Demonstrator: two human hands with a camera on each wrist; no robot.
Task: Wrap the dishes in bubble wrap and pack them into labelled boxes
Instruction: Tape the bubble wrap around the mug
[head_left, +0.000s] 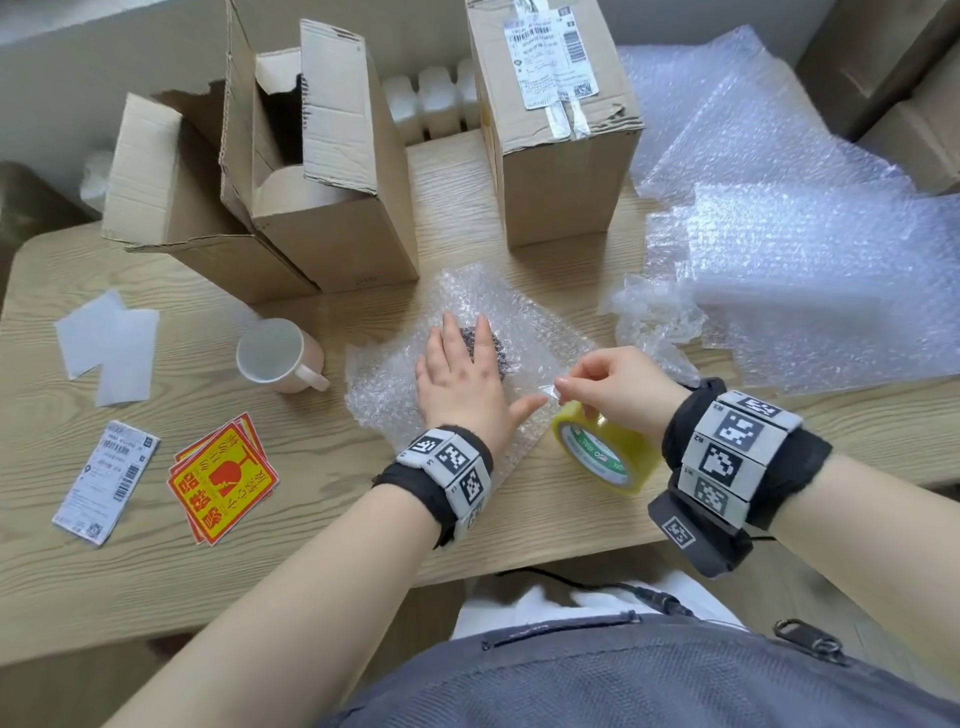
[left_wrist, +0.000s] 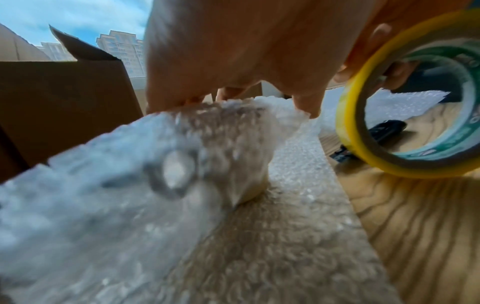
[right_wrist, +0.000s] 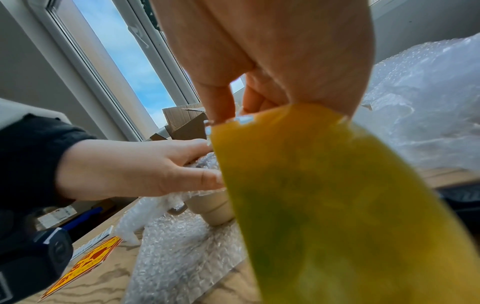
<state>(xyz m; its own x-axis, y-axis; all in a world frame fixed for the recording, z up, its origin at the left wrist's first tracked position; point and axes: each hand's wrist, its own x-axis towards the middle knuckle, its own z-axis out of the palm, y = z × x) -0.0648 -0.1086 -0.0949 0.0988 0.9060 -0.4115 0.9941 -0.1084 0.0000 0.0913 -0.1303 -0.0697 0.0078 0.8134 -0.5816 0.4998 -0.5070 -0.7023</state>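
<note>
A cup partly wrapped in a bubble wrap sheet lies at the table's middle; its beige body shows below the wrap. My left hand lies flat on top of it, fingers straight, pressing the wrap down. Just right of it, my right hand pinches the loose end of a yellow tape roll between thumb and forefinger, near my left thumb. The roll hangs under that hand, just above the table. In the right wrist view the tape fills the foreground.
A pink mug stands unwrapped left of the wrap. Open cardboard boxes and a closed labelled box stand behind. Loose bubble wrap sheets pile at right. Red-yellow fragile stickers, a shipping label and white papers lie at left.
</note>
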